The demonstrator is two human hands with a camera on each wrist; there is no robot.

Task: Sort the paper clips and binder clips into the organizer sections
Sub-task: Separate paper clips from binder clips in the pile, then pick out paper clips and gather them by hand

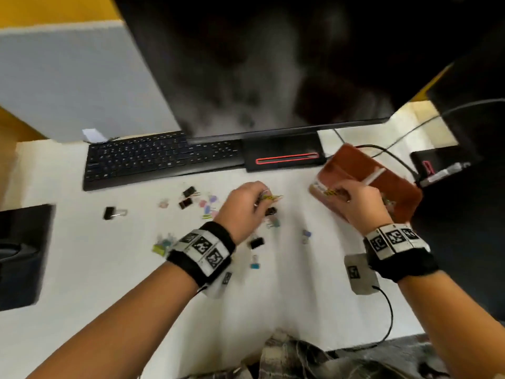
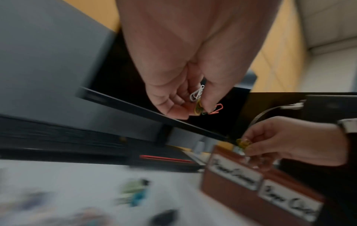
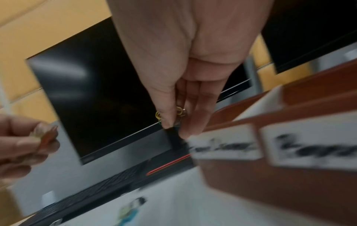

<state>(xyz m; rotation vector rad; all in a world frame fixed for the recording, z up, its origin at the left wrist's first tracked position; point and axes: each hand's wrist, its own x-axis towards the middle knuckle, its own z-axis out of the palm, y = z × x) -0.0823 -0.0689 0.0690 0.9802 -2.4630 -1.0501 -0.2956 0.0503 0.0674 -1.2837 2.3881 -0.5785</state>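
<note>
My left hand (image 1: 244,206) is pinching coloured paper clips (image 2: 201,102) mid-frame; my right hand (image 1: 361,202) is pinching yellow clips (image 3: 178,112) over the brown organizer (image 1: 393,187) at right; binder clips (image 1: 188,198) are lying scattered centre-left.

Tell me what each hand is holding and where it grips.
Left hand pinches a bunch of coloured paper clips between thumb and fingertips. Right hand pinches yellow and green paper clips likewise, over the brown organizer.
</note>
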